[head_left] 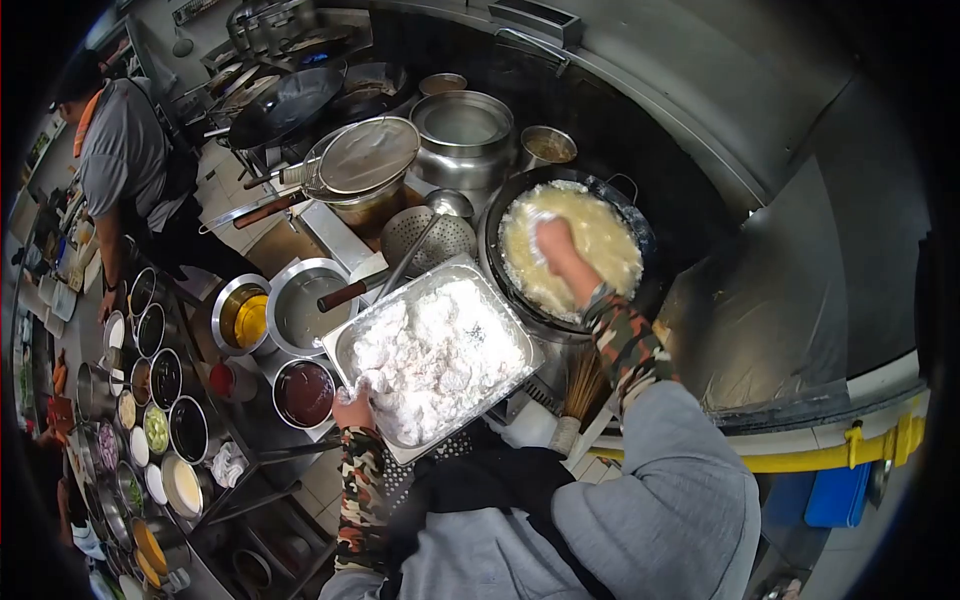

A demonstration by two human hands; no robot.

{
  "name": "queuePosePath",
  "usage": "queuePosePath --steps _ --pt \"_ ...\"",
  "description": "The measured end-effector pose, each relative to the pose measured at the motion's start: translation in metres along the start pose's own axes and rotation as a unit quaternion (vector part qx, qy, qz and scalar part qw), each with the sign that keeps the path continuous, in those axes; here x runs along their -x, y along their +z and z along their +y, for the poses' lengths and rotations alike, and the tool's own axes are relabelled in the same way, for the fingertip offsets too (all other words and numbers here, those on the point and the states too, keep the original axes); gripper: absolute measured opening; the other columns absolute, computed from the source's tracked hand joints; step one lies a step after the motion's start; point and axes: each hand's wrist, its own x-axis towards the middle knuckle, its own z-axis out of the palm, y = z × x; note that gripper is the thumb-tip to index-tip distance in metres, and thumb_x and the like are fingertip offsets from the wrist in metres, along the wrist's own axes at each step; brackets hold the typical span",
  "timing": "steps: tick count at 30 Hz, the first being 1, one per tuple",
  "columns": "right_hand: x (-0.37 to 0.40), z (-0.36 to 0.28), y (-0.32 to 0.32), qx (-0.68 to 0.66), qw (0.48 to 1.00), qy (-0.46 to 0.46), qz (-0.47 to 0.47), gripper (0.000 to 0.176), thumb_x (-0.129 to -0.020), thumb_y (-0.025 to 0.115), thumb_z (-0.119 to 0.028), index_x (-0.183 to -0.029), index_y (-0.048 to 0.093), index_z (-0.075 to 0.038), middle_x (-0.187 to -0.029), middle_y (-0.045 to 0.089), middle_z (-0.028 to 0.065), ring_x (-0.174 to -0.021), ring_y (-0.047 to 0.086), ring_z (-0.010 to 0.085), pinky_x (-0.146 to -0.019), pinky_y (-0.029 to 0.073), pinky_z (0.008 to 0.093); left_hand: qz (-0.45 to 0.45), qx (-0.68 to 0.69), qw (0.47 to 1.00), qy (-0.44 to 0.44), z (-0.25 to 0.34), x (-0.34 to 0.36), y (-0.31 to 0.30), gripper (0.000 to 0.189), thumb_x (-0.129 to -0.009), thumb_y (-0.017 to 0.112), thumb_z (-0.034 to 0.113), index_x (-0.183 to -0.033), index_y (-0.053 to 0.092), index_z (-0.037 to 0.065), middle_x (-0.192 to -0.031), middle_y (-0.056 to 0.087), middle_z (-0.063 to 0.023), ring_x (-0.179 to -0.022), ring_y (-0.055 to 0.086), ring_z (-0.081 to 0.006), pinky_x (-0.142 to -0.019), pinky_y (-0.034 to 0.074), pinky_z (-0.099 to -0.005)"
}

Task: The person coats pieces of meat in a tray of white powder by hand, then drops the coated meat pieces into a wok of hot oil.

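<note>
Dark steel backsplash [700, 90] (curved), yellow pipe [830, 455] along counter edge.

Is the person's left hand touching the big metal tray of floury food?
Touching. The head view shows the left hand clasping the tray at its near corner, fingers over the rim.

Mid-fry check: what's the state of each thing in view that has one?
wok: full of foaming oil
tray: heaped with floured pieces, held at its near corner
left hand: shut on the tray's corner
right hand: low over the wok, grip unclear
mesh skimmer: empty, resting across a pot
steel pot: uncovered
red sauce bowl: nearly full
</note>
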Motion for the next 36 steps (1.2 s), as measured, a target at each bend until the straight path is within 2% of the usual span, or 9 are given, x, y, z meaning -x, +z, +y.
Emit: queuePosePath --steps 12,16,18,20,22,28,30,34,36 --pt "-0.108 0.034 -0.042 0.182 0.978 0.061 0.085 0.022 -0.068 0.054 -0.012 -0.077 0.058 0.007 -0.080 0.059 0.0221 -0.073 0.060 0.0307 -0.058 0.046 0.0375 0.009 -0.003 1.000 -0.017 -0.012 -0.004 -0.004 0.030 -0.069 0.064 0.009 -0.090 0.052 -0.007 -0.081 0.059 -0.0112 -0.072 0.054 -0.0165 -0.068 0.042 -0.0262" --pt "-0.070 0.004 -0.056 0.226 0.967 -0.063 0.102 0.019 -0.067 0.052 -0.011 -0.075 0.059 0.006 -0.077 0.059 0.0217 -0.070 0.060 0.0298 -0.058 0.046 0.0353 -0.023 0.010 1.000 0.018 -0.002 -0.001 0.000 0.025 -0.070 0.062 0.008 -0.088 0.054 -0.007 -0.081 0.059 -0.0106 -0.070 0.055 -0.0151 -0.065 0.043 -0.0254" --pt "-0.019 -0.009 -0.026 0.153 0.952 -0.236 -0.119 0.017 -0.066 0.054 -0.003 -0.079 0.057 0.008 -0.070 0.059 0.0167 -0.064 0.059 0.0252 -0.052 0.046 0.0355 -0.007 -0.067 0.996 -0.063 0.060 0.027 0.003 0.025 -0.071 0.064 0.012 -0.088 0.056 -0.005 -0.079 0.060 -0.0091 -0.066 0.054 -0.0140 -0.061 0.042 -0.0254" --pt "0.052 -0.043 0.001 0.095 0.938 -0.091 -0.321 0.019 -0.065 0.053 0.002 -0.083 0.059 0.005 -0.074 0.061 0.0148 -0.065 0.059 0.0214 -0.055 0.047 0.0312 0.010 -0.056 0.998 -0.033 0.034 0.015 0.002 0.028 -0.070 0.065 0.014 -0.089 0.056 -0.005 -0.078 0.060 -0.0091 -0.067 0.054 -0.0149 -0.062 0.042 -0.0264" --pt "0.092 -0.035 0.035 0.315 0.835 -0.232 -0.386 0.025 -0.065 0.050 0.004 -0.088 0.058 0.003 -0.080 0.062 0.0139 -0.073 0.059 0.0194 -0.063 0.047 0.0300 0.008 -0.069 0.997 -0.019 0.047 0.020 0.003 0.027 -0.069 0.066 0.013 -0.087 0.056 -0.004 -0.077 0.061 -0.0092 -0.067 0.055 -0.0152 -0.063 0.042 -0.0266" --pt "0.151 -0.009 0.087 0.402 0.800 -0.354 -0.271 0.017 -0.065 0.050 -0.005 -0.079 0.059 -0.002 -0.082 0.058 0.0167 -0.079 0.057 0.0293 -0.070 0.045 0.0375 0.013 -0.042 0.999 0.001 0.023 0.008 0.004 0.024 -0.066 0.066 0.010 -0.084 0.056 -0.003 -0.077 0.061 -0.0099 -0.068 0.057 -0.0157 -0.064 0.043 -0.0269" --pt "0.132 0.001 0.093 0.324 0.778 -0.538 -0.036 0.022 -0.062 0.049 -0.004 -0.081 0.060 -0.002 -0.082 0.058 0.0156 -0.078 0.055 0.0320 -0.073 0.044 0.0385 0.005 -0.035 0.999 0.001 0.012 0.001 0.004 0.026 -0.065 0.065 0.010 -0.085 0.056 -0.003 -0.077 0.061 -0.0105 -0.068 0.057 -0.0162 -0.064 0.043 -0.0272" --pt "0.113 0.005 0.088 0.275 0.876 -0.337 -0.209 0.022 -0.064 0.048 0.001 -0.082 0.059 0.000 -0.094 0.056 0.0163 -0.081 0.053 0.0355 -0.072 0.044 0.0377 -0.013 -0.032 0.999 0.034 0.011 -0.003 0.004 0.030 -0.066 0.066 0.011 -0.089 0.054 -0.005 -0.080 0.061 -0.0122 -0.070 0.056 -0.0171 -0.065 0.042 -0.0277" --pt "0.117 0.005 0.083 0.185 0.889 -0.370 -0.194 0.028 -0.068 0.042 0.007 -0.091 0.057 0.003 -0.096 0.056 0.0147 -0.084 0.053 0.0325 -0.073 0.046 0.0361 0.016 -0.064 0.998 0.020 0.026 0.008 0.005 0.030 -0.067 0.066 0.011 -0.089 0.055 -0.005 -0.080 0.061 -0.0119 -0.070 0.056 -0.0171 -0.065 0.043 -0.0276"
